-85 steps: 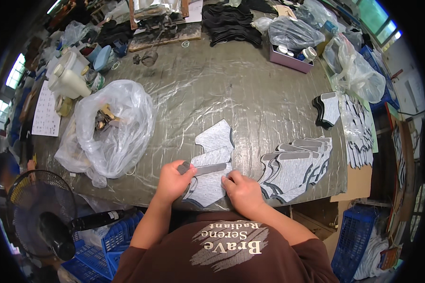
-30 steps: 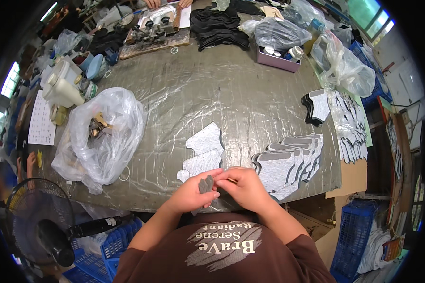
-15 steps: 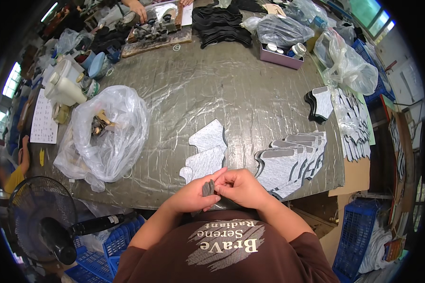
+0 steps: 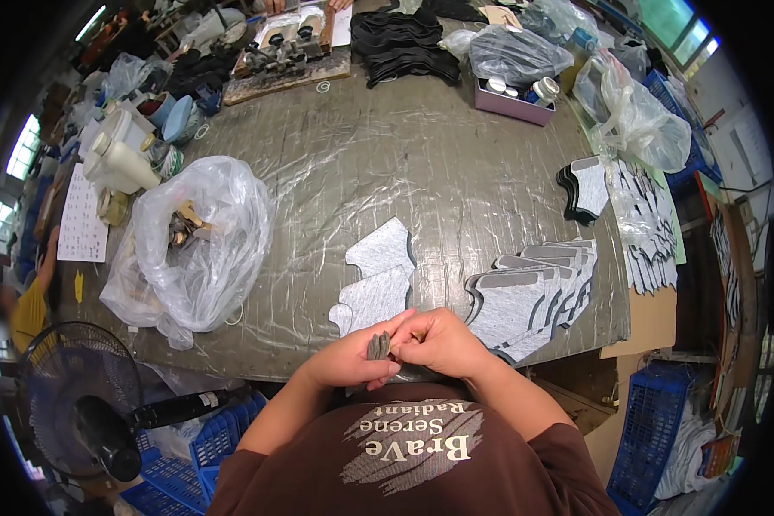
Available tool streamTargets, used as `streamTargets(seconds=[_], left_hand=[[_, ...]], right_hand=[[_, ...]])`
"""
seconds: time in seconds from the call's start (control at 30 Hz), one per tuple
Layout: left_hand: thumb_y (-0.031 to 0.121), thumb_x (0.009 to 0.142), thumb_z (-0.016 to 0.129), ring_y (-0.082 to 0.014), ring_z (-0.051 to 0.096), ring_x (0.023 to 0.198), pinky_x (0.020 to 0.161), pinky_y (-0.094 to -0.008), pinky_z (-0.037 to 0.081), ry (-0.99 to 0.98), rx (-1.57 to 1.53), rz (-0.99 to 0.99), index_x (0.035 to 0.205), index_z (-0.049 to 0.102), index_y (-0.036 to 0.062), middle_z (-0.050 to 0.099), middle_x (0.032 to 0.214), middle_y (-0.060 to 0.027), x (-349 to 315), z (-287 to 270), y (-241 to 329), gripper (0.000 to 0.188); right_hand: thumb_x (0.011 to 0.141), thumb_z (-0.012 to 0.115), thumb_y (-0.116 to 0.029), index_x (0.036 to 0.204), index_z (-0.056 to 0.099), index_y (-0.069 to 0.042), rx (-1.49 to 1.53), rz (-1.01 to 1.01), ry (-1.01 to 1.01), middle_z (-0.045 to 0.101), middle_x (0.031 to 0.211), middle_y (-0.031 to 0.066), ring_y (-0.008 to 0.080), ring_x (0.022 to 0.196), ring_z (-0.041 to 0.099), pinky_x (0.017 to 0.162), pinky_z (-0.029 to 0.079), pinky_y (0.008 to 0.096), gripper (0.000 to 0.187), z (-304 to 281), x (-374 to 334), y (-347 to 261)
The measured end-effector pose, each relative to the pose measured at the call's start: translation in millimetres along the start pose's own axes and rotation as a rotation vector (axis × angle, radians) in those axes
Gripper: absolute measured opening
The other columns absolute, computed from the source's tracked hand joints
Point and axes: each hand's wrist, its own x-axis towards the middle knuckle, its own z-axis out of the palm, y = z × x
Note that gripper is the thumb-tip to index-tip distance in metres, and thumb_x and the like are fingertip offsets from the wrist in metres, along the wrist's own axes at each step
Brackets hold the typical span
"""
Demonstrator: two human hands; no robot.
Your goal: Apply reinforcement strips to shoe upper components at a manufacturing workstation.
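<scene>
Close to my body at the table's near edge, my left hand (image 4: 357, 356) is closed around a small stack of dark grey cut pieces (image 4: 377, 347). The fingertips of my right hand (image 4: 439, 344) are pinched together at the right side of that stack; a tiny yellowish bit shows there, too small to name. Just beyond my left hand lie light grey, curved-edge fabric pieces (image 4: 377, 291), partly overlapping. To the right of my right hand is a fanned row of similar grey pieces (image 4: 512, 301) with dark edges.
On the left sits a clear plastic bag (image 4: 146, 275) with brownish scraps inside, near a white jug (image 4: 125, 162) and a fan (image 4: 77, 400). Farther off are a clamp frame (image 4: 288, 56), black stacked pieces (image 4: 404, 47) and a purple box (image 4: 512, 105). Another grey stack (image 4: 586, 189) lies right.
My hands stay nearly in place, still at the grey stack, with the right fingers shifted slightly. At the far side, another person's hand has drawn back from the clamp frame.
</scene>
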Motion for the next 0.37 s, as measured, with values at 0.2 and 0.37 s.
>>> streamTargets(seconds=[0.2,0.37], left_hand=[[-0.001,0.082,0.052,-0.0085,0.049,0.055,0.05,-0.0229,0.043,0.019,-0.079,0.032,0.146,0.008,0.0069,0.051,0.075,-0.0021,-1.0,-2.3,-3.6,0.078],[0.002,0.085,0.051,-0.0089,0.051,0.057,0.051,-0.0229,0.044,0.068,0.033,0.036,0.146,0.008,0.0085,0.053,0.076,-0.0041,-0.7,0.1,0.3,0.076]], right_hand=[[0.082,0.06,-0.004,0.082,0.065,0.003,-0.056,0.007,0.02,0.066,0.079,0.0061,0.0088,0.07,0.058,0.064,0.046,0.0231,0.009,4.3,-0.6,-1.7],[0.084,0.064,-0.012,0.087,0.064,0.001,-0.172,-0.009,0.048,0.067,0.082,0.0086,0.009,0.075,0.06,0.066,0.048,0.0222,0.013,2.0,1.7,9.7]])
